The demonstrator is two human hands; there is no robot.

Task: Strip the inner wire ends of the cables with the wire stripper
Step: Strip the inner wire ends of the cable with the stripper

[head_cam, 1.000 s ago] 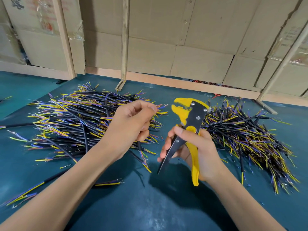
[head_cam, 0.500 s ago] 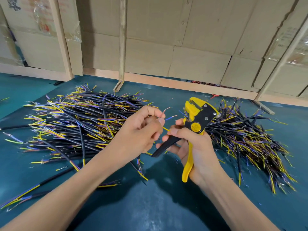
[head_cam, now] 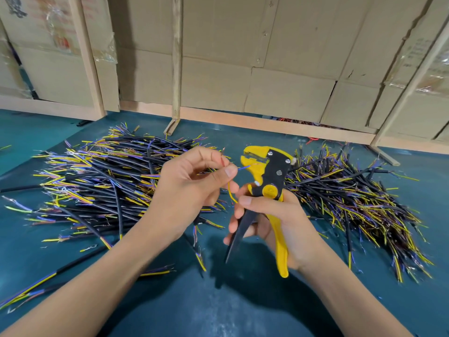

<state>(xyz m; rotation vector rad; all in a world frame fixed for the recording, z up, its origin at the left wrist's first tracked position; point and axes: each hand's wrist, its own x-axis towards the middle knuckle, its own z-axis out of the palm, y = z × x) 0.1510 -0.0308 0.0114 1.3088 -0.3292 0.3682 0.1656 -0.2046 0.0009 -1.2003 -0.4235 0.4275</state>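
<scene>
Bare mat lies near (front edge) — cable piles flank both sides.

You hold a wire stripper of matt yellow and black plastic with shiny metal rivets, above a smooth teal mat, before dull brown cardboard boxes and bare wood strips.

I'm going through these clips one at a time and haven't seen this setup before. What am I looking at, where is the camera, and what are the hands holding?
There is no machine: a person works with bare hands, and the single camera sits on their head, looking forward and down. The left hand pinches thin coloured inner wires, with a blue wire pointing at the head of the tool. The right hand grips a yellow and black wire stripper. On the teal table lie two heaps of black cables with coloured ends, a left pile and a right pile. Cardboard boxes stand behind.
</scene>
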